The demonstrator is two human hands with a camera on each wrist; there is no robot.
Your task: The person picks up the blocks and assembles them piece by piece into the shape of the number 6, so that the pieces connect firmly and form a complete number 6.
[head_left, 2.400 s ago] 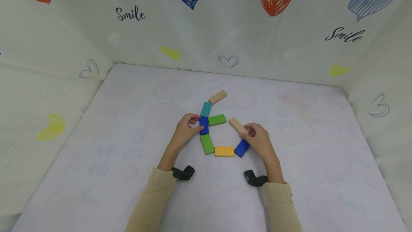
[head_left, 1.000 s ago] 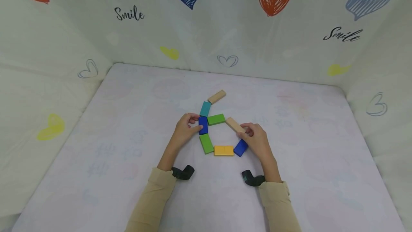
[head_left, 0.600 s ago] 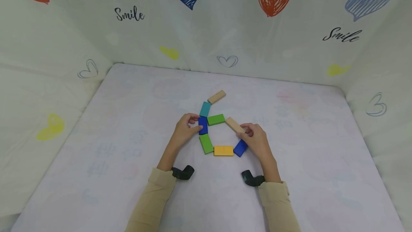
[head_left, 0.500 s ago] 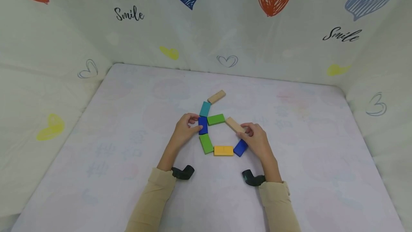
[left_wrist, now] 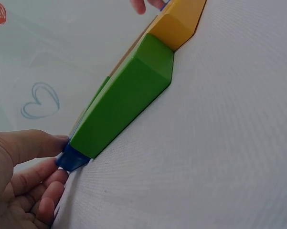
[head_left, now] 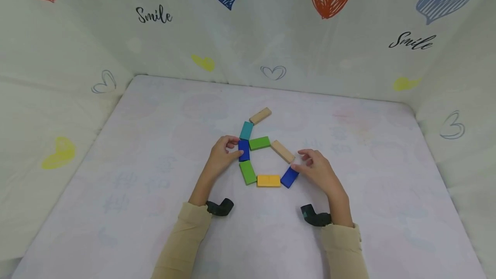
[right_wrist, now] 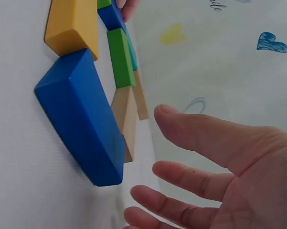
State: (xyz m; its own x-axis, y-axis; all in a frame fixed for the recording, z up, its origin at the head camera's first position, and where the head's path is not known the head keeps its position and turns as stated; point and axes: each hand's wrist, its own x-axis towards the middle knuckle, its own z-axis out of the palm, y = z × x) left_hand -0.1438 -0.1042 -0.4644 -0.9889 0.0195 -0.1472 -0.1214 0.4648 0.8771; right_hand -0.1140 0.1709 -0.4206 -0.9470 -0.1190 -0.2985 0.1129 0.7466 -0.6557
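Note:
Flat on the table lie several coloured wooden blocks, end to end in a shape like a 6. My left hand (head_left: 221,157) pinches the blue block (head_left: 243,150) on the left side between thumb and fingers. Above that block are a teal block (head_left: 246,130) and a plain wooden block (head_left: 261,116). A green block (head_left: 259,143), a second plain block (head_left: 282,151), another blue block (head_left: 289,177), a yellow block (head_left: 268,181) and another green block (head_left: 248,172) form the loop. My right hand (head_left: 318,171) holds nothing; in the right wrist view its fingers are spread beside the second blue block (right_wrist: 83,117).
The table (head_left: 135,227) has a pale cloth cover. White curtain walls (head_left: 248,38) with printed hearts stand behind and at both sides. A black wrist camera (head_left: 220,207) sits on the left wrist, another black camera (head_left: 315,216) on the right.
My right hand first slid the second plain block left against the green block's end. It has since let go and drawn back to the right. The left hand keeps its hold.

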